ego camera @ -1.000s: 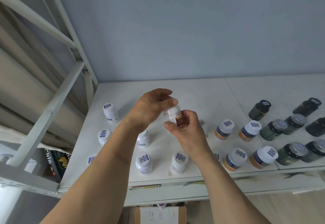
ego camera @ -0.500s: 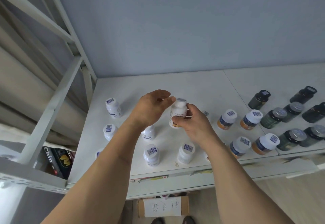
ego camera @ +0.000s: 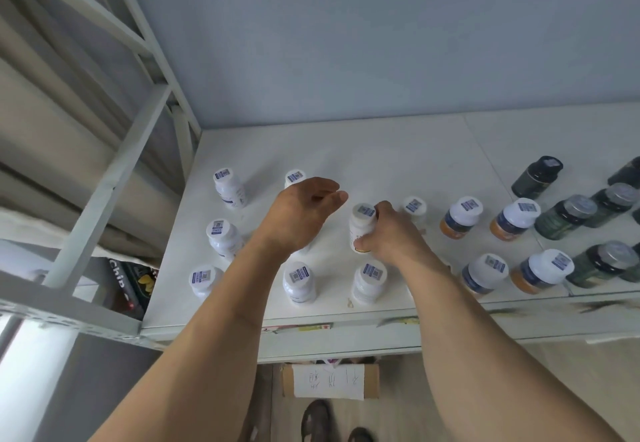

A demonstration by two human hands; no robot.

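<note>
My right hand [ego camera: 391, 233] grips a small white pill bottle [ego camera: 362, 223] by its side, upright, low over the white shelf [ego camera: 363, 161]; I cannot tell whether its base touches. A barcode sticker sits on the bottle's cap. My left hand [ego camera: 301, 213] hovers just left of the bottle with fingers loosely curled, holding nothing. Several more white bottles [ego camera: 228, 187] stand in rows on the shelf's left half, one partly hidden behind my left hand.
Orange-and-blue labelled bottles [ego camera: 462, 216] stand right of centre, dark green jars [ego camera: 564, 214] and black ones [ego camera: 536, 176] farther right. A white metal rack frame [ego camera: 114, 178] rises at the left. A cardboard box [ego camera: 329, 381] sits on the floor below.
My right hand has lowered the white bottle towards the shelf. My left hand has let go of the bottle's top and drawn slightly left.
</note>
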